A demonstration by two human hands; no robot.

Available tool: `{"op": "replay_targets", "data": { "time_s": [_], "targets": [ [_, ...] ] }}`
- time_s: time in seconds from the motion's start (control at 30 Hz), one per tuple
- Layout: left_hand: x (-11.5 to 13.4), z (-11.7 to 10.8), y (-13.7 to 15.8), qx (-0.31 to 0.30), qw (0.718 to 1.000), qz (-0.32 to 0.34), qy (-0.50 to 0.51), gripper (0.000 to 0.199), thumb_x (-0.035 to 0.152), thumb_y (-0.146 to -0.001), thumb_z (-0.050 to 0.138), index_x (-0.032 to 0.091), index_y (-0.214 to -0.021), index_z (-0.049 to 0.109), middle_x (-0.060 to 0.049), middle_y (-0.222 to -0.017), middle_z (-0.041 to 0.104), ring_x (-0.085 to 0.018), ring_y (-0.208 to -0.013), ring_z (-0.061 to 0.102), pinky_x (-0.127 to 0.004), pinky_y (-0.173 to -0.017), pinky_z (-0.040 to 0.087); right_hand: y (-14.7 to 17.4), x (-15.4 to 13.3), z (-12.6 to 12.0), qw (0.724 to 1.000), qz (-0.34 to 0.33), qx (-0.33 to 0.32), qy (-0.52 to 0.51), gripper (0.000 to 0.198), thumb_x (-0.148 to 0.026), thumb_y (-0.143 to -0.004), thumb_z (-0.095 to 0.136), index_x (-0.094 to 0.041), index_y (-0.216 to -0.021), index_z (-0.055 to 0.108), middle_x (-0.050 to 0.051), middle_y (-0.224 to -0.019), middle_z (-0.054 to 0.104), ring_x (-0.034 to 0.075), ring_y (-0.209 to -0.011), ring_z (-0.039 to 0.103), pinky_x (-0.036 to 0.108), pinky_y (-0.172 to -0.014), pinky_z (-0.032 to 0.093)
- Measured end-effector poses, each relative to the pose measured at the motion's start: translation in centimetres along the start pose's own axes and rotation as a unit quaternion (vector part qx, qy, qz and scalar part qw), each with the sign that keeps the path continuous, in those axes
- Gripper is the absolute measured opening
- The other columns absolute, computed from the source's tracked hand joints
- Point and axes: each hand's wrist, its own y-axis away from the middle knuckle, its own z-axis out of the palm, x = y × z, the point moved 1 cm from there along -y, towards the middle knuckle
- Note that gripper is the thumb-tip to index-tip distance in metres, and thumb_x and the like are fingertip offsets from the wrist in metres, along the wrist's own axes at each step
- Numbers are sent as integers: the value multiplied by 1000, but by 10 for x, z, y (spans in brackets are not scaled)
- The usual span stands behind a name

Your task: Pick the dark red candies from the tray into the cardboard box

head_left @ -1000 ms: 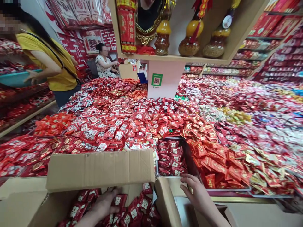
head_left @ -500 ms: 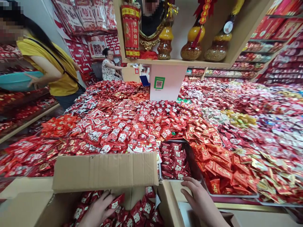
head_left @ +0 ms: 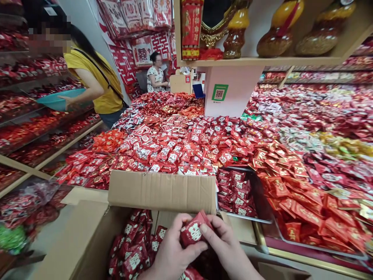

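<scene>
I can see the left hand and right hand meeting over an open brown cardboard box, fingers of both pinching a glossy dark-red packet with cream lettering; its long axis is hard to read. A dark, silver-rimmed rectangular tray lies ahead and rightward, nearer the right hand.

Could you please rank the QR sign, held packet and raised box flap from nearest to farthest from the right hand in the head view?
1. Held packet, touching the right hand
2. Raised flap, ahead leftward
3. QR sign, farther ahead
</scene>
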Motion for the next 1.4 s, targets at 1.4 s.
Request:
{"op": "replay_targets", "data": {
  "time_s": [1.4],
  "targets": [
    [-16, 20, -28, -107, 984, -140, -26, 38, 55, -64, 63, 17, -68, 57, 7, -55, 50, -2, -33, 27, -15, -28, 21, 4, 12, -34, 992, -1, 66, -106, 42, -38, -65, 71, -21, -96, 50, 5, -92, 65, 20, -86, 61, 34, -76, 47]
  ]
}}
